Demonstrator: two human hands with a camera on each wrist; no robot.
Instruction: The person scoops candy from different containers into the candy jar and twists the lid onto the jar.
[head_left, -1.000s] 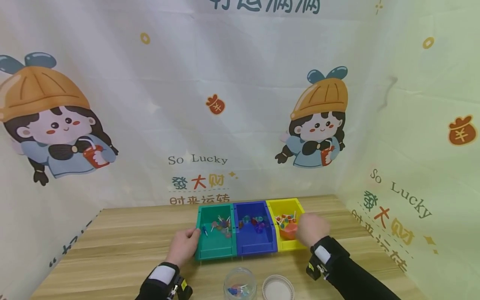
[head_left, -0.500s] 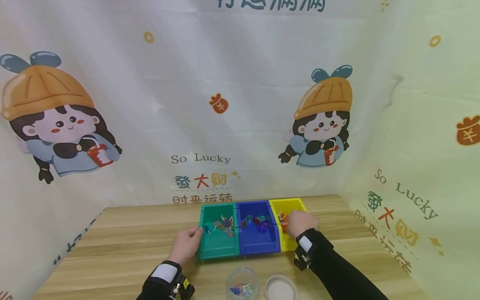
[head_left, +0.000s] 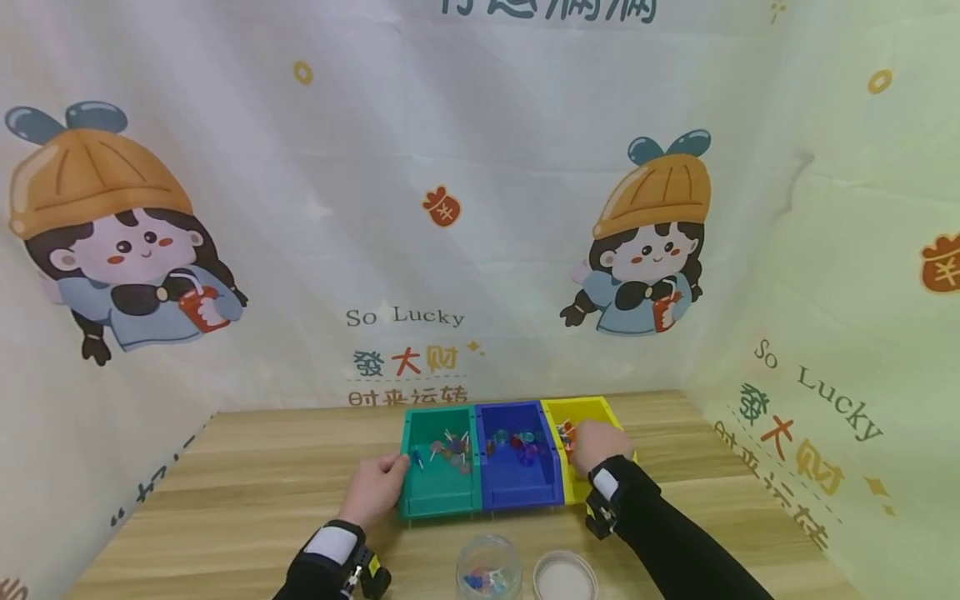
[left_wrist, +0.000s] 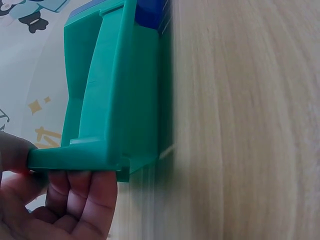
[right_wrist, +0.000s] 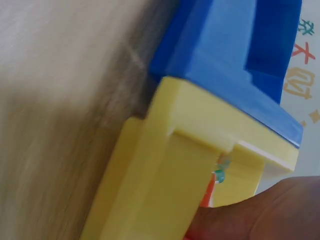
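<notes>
My left hand [head_left: 373, 490] grips the left wall of the green bin [head_left: 438, 500], thumb over the rim and fingers curled beneath in the left wrist view. Small lollipop-like pieces with white sticks [head_left: 455, 448] lie in that bin. My right hand [head_left: 598, 448] is down inside the yellow bin [head_left: 577, 408], holding an orange-red scoop [right_wrist: 208, 194] that the hand mostly hides. Several more small colourful stick pieces [head_left: 564, 433] show beside the knuckles. The blue bin [head_left: 517, 496] between them holds clear coloured pieces [head_left: 525, 450].
In front of the bins stands a clear jar [head_left: 489, 558] with a few coloured pieces at its bottom. A round white lid [head_left: 566, 577] lies to its right. The wooden table [head_left: 285, 483] meets a printed cloth backdrop [head_left: 510, 275] behind and at the sides.
My right hand has shifted left and deeper into the yellow bin with the scoop, now covering most of it. The left hand keeps its grip. The head view has turned slightly left.
</notes>
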